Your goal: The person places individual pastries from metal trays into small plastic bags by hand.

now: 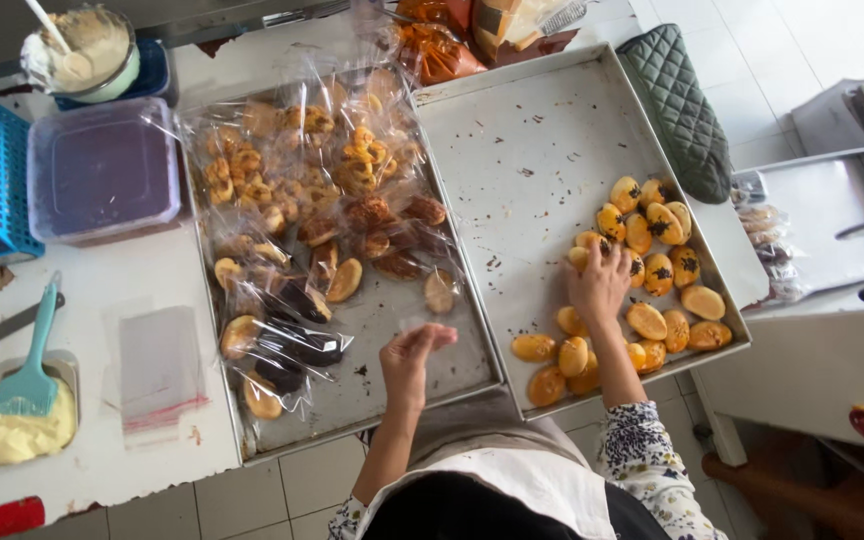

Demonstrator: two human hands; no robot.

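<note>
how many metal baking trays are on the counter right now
2. The left tray holds bagged pastries under the left hand; the right tray holds loose golden buns under the right hand. Others may sit out of view.

Both hands (414,352) (598,283) outstretched, fingers curled

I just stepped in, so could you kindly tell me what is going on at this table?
A person is bagging small baked buns. Their right hand reaches onto the right tray, touching one of the loose golden buns. Their left hand holds a clear plastic bag above the left tray, where many bagged buns already lie. A green oven mitt rests beside the right tray.
</note>
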